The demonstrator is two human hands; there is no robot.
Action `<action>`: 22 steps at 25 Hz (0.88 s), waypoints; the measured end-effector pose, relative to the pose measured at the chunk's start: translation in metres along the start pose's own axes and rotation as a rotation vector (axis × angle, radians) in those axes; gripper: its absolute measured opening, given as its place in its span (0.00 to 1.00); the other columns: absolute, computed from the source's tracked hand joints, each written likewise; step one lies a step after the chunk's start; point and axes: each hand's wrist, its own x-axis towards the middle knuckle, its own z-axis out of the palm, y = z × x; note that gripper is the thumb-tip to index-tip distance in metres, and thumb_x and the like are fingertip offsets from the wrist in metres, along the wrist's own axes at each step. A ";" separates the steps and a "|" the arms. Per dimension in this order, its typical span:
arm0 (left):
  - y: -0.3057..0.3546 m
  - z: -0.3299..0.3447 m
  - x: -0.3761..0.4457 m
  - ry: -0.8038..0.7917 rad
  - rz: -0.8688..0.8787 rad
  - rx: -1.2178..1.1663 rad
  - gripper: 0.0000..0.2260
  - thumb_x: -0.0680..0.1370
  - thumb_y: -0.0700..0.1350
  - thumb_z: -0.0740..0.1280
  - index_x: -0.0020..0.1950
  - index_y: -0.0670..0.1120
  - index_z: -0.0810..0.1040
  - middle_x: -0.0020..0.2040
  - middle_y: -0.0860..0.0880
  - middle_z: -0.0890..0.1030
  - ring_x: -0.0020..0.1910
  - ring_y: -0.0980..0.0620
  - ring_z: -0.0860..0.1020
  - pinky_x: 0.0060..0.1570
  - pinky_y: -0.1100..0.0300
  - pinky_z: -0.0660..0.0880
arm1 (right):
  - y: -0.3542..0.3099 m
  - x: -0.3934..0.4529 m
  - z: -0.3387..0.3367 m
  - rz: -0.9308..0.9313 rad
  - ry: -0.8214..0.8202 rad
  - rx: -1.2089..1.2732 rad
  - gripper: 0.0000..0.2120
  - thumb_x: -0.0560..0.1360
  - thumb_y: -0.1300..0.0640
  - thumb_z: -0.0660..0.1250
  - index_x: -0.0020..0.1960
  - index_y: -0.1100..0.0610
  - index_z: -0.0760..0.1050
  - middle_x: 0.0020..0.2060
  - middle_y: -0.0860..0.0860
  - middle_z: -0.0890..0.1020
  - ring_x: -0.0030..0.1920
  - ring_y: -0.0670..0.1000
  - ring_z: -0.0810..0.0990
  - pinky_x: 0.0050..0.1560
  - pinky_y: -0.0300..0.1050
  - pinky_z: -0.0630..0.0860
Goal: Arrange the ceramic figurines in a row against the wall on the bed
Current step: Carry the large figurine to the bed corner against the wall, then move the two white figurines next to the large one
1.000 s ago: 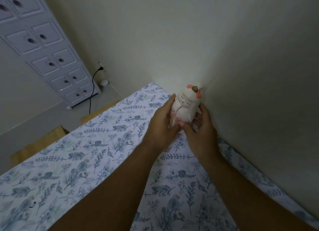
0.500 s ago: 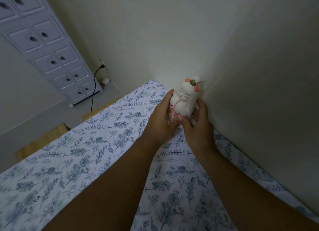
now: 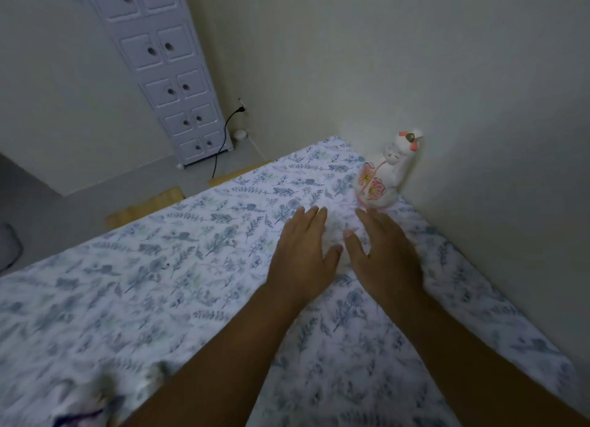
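A white ceramic cat figurine (image 3: 388, 174) with pink ears and pink flowers on its side stands upright on the bed (image 3: 178, 260), right against the wall (image 3: 479, 107) near the bed's far corner. My left hand (image 3: 301, 252) and my right hand (image 3: 384, 256) hover side by side just in front of it, palms down, fingers spread, holding nothing. Neither hand touches the figurine. A blurred white object with dark blue marks (image 3: 86, 404) lies on the bed at the lower left; I cannot tell what it is.
The bed has a white sheet with a blue leaf print. A tall white drawer cabinet (image 3: 174, 75) stands against the far wall, with a black cable (image 3: 223, 139) plugged in beside it. Wooden slats (image 3: 143, 206) show at the bed's far edge.
Both hands have let go of the cat figurine and drawn back toward me. The figurine now stands alone against the wall. The camera view has shifted back and to the right.
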 end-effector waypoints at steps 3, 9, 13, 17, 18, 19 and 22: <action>-0.026 -0.038 -0.078 0.059 -0.110 0.047 0.31 0.82 0.55 0.61 0.82 0.45 0.57 0.82 0.47 0.58 0.81 0.48 0.49 0.77 0.56 0.42 | -0.050 -0.054 0.019 -0.128 -0.144 -0.085 0.27 0.81 0.42 0.57 0.78 0.46 0.62 0.79 0.47 0.61 0.79 0.50 0.55 0.77 0.59 0.55; -0.086 -0.104 -0.239 0.144 -0.331 0.097 0.31 0.82 0.54 0.62 0.82 0.45 0.57 0.82 0.46 0.57 0.82 0.48 0.48 0.79 0.52 0.44 | -0.142 -0.162 0.075 -0.363 -0.322 -0.098 0.27 0.80 0.41 0.59 0.78 0.45 0.61 0.79 0.45 0.61 0.80 0.49 0.54 0.78 0.57 0.51; -0.126 -0.134 -0.317 0.226 -0.448 0.113 0.33 0.80 0.55 0.65 0.81 0.46 0.59 0.81 0.46 0.59 0.81 0.46 0.51 0.79 0.49 0.49 | -0.186 -0.215 0.115 -0.452 -0.477 -0.107 0.30 0.78 0.43 0.64 0.78 0.46 0.61 0.79 0.46 0.60 0.79 0.50 0.56 0.78 0.55 0.55; -0.169 -0.146 -0.345 0.233 -0.620 -0.020 0.41 0.74 0.54 0.73 0.82 0.51 0.55 0.80 0.44 0.59 0.79 0.45 0.55 0.76 0.46 0.59 | -0.215 -0.225 0.154 -0.434 -0.610 -0.113 0.37 0.75 0.49 0.71 0.79 0.47 0.59 0.80 0.50 0.58 0.79 0.53 0.56 0.76 0.54 0.61; -0.178 -0.146 -0.344 0.211 -0.654 -0.074 0.43 0.74 0.54 0.74 0.82 0.53 0.53 0.81 0.44 0.57 0.79 0.45 0.54 0.75 0.47 0.60 | -0.217 -0.224 0.163 -0.399 -0.637 -0.120 0.39 0.74 0.50 0.72 0.79 0.47 0.58 0.80 0.50 0.57 0.79 0.54 0.56 0.75 0.54 0.61; -0.185 -0.144 -0.343 0.180 -0.680 -0.109 0.45 0.73 0.54 0.75 0.82 0.55 0.51 0.81 0.43 0.57 0.79 0.44 0.55 0.74 0.46 0.62 | -0.219 -0.222 0.172 -0.369 -0.663 -0.130 0.40 0.74 0.52 0.73 0.80 0.47 0.57 0.80 0.51 0.56 0.79 0.54 0.55 0.75 0.53 0.61; -0.200 -0.134 -0.333 0.142 -0.745 -0.162 0.47 0.72 0.53 0.76 0.82 0.56 0.48 0.76 0.42 0.65 0.73 0.42 0.67 0.67 0.45 0.72 | -0.214 -0.216 0.197 -0.347 -0.695 -0.167 0.41 0.73 0.60 0.74 0.80 0.50 0.56 0.80 0.54 0.58 0.79 0.56 0.56 0.75 0.52 0.59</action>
